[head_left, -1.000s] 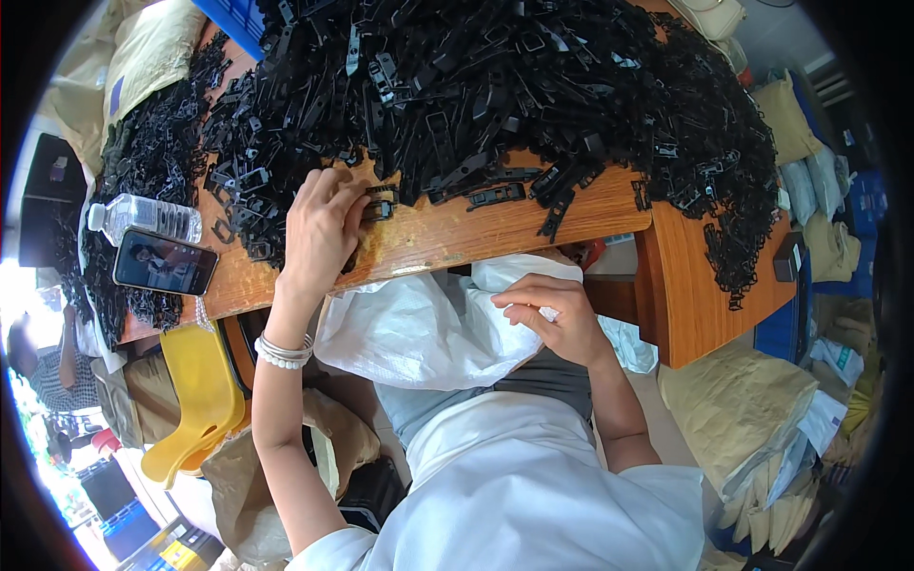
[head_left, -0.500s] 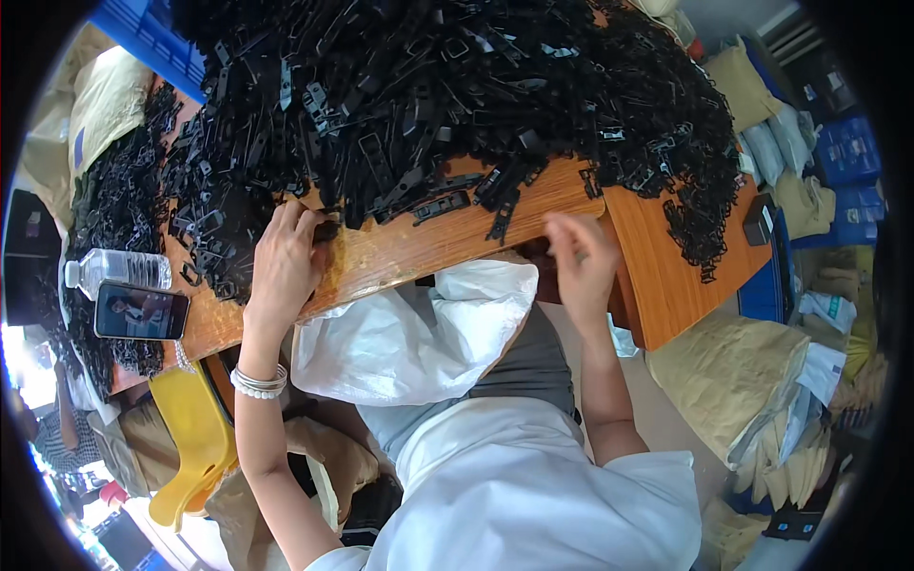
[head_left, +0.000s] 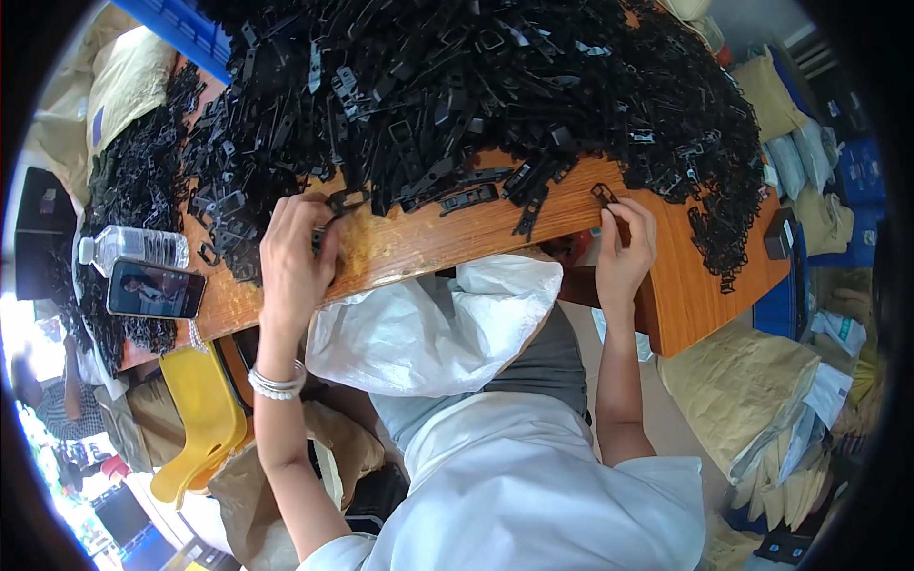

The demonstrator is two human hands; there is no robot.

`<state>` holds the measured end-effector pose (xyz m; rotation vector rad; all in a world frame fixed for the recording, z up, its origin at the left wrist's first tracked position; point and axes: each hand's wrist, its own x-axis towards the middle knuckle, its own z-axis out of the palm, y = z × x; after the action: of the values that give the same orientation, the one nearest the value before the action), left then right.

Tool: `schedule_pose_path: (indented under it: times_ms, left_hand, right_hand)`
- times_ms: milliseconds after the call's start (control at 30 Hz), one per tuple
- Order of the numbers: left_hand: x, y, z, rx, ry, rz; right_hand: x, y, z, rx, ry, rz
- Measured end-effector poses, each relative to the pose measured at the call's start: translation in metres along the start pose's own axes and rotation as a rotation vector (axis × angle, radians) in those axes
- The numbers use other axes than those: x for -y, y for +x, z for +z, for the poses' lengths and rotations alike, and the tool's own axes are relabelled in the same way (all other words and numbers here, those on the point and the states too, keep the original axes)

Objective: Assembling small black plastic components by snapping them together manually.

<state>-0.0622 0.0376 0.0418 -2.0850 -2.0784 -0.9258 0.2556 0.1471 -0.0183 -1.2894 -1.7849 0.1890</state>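
A huge heap of small black plastic parts (head_left: 476, 86) covers most of a wooden table (head_left: 428, 238). My left hand (head_left: 295, 252) rests on the table's front edge with its fingers curled over a black part next to the heap. My right hand (head_left: 624, 252) is at the table's right front edge, its fingertips pinching a small black loop-shaped part (head_left: 604, 194). A white woven sack (head_left: 428, 328) hangs open in my lap below the table edge, between the two hands.
A phone (head_left: 154, 289) and a water bottle (head_left: 133, 249) lie at the table's left end. A yellow plastic stool (head_left: 195, 423) stands lower left. Brown paper sacks (head_left: 752, 395) lie on the floor at right, a blue crate (head_left: 190, 33) at upper left.
My right hand rose from the white sack to the table's right edge and took a black part. My left hand stayed at the heap's edge while the view tilted lower.
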Motion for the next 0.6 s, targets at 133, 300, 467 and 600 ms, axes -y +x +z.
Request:
schedule_pose_path:
  times_ms: [133,300,467,600]
  left_hand:
    - [-0.050,-0.017,0.010,0.145,-1.063,-0.527]
    - [-0.073,-0.030,0.035,0.426,-1.777,-0.724]
    - [-0.076,-0.036,0.035,0.502,-1.869,-0.795]
    - [-0.074,-0.036,0.035,0.540,-1.926,-0.761]
  right_hand:
    - [0.036,-0.001,-0.007,0.282,0.435,-0.192]
    - [0.085,-0.003,-0.004,0.558,0.720,-0.441]
    - [0.082,0.001,0.001,0.567,0.612,-0.550]
    - [0.086,0.003,-0.002,0.555,0.422,-0.650]
